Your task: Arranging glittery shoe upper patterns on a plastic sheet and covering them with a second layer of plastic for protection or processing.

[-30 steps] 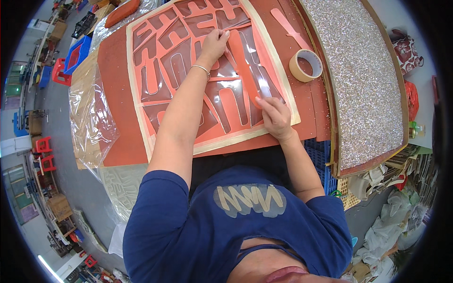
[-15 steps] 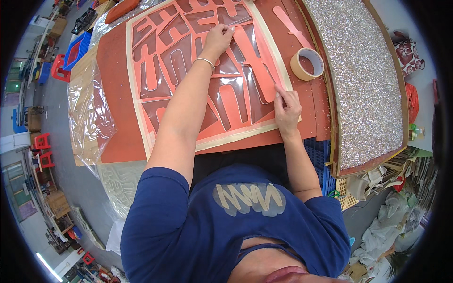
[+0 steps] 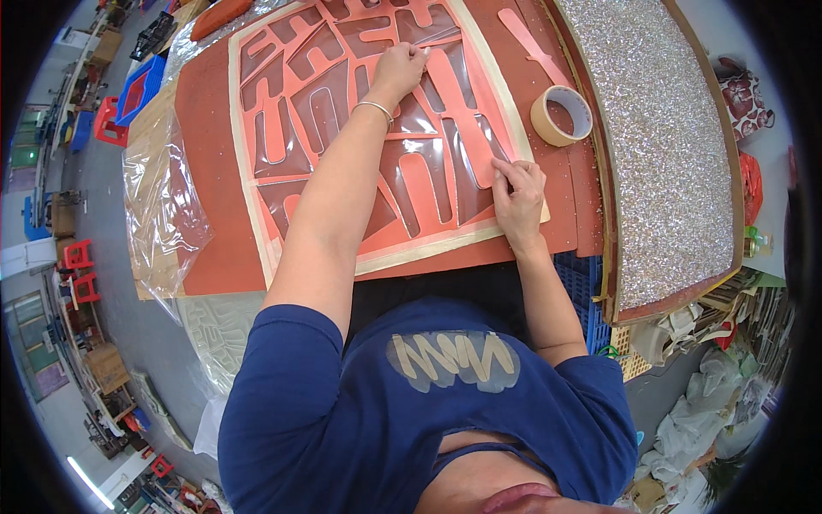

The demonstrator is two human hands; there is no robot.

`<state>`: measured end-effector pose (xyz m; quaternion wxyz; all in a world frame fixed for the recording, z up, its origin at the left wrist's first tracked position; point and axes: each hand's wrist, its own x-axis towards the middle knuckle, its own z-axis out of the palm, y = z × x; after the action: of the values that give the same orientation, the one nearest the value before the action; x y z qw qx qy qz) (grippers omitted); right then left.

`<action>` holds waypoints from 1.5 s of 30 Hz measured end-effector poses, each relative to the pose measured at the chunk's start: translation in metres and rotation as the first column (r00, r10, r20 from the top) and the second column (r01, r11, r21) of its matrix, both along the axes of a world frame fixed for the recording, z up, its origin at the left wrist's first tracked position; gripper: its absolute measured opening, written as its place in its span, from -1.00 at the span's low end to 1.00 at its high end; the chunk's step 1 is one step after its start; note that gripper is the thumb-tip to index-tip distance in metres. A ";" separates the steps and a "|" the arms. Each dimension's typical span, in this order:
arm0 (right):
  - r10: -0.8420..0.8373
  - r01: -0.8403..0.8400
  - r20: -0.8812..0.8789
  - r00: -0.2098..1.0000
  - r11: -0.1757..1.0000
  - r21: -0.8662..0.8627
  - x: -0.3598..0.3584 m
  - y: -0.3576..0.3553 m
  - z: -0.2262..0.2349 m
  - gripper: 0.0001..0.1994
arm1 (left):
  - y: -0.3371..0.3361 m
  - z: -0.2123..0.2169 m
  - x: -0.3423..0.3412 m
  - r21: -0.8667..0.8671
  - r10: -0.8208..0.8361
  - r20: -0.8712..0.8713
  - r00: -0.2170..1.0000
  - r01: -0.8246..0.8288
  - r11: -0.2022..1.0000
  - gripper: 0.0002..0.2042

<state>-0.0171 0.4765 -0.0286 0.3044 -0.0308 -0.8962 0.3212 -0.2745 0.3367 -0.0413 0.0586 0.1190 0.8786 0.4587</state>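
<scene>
A long coral cut-out piece (image 3: 462,120) with a short crossbar lies slanted over a coral sheet (image 3: 300,111) full of cut-out openings, with glossy clear film showing in them. Pale tape (image 3: 411,254) borders the sheet. My left hand (image 3: 399,72), a bracelet on its wrist, has its fingers pinched together at the piece's far end. At its near end, the thumb and fingertips of my right hand (image 3: 519,195) close on the rounded edge. The exact grip of my left fingertips is partly hidden.
Right of the sheet are a tape roll (image 3: 561,116) and a loose coral piece (image 3: 533,47). Beyond stands a raised, framed glitter panel (image 3: 668,154). Clear plastic film (image 3: 163,197) hangs at the left; blue crates (image 3: 578,295) sit below the table's right edge.
My right hand has shifted slightly left and down along the piece's near end, its fingers a little more spread. My left hand has moved only a touch to the right.
</scene>
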 end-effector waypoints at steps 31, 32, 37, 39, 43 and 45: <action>0.029 -0.031 0.048 0.998 0.998 0.052 -0.001 -0.001 -0.001 -0.84 | 0.011 0.014 0.011 -0.278 -0.005 -0.133 0.991 -0.032 0.960 -0.67; 0.016 -0.016 0.044 0.999 1.000 -0.003 0.000 0.000 -0.002 -0.84 | 0.012 0.014 0.011 -0.279 -0.005 -0.134 0.991 -0.033 0.960 -0.67; 0.027 -0.025 0.024 0.999 0.998 -0.053 0.002 0.003 -0.001 -0.83 | 0.012 0.016 0.014 -0.317 0.016 -0.121 0.993 -0.054 0.947 -0.64; 0.068 -0.067 0.027 0.997 0.997 -0.036 0.003 0.003 0.000 -0.81 | 0.012 0.018 0.016 -0.312 0.019 -0.105 0.994 -0.051 0.949 -0.64; 0.075 -0.069 -0.074 0.994 0.995 0.077 0.004 -0.002 0.005 -0.79 | 0.012 0.018 0.015 -0.334 0.021 -0.097 0.995 -0.053 0.941 -0.64; 0.045 -0.043 -0.031 0.999 0.997 0.060 0.004 -0.003 0.004 -0.79 | 0.014 0.017 0.017 -0.348 0.017 -0.118 0.993 -0.058 0.936 -0.64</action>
<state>-0.0128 0.4734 -0.0250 0.3126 0.0031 -0.9008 0.3015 -0.2577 0.3506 -0.0239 0.0202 0.1156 0.9504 0.2882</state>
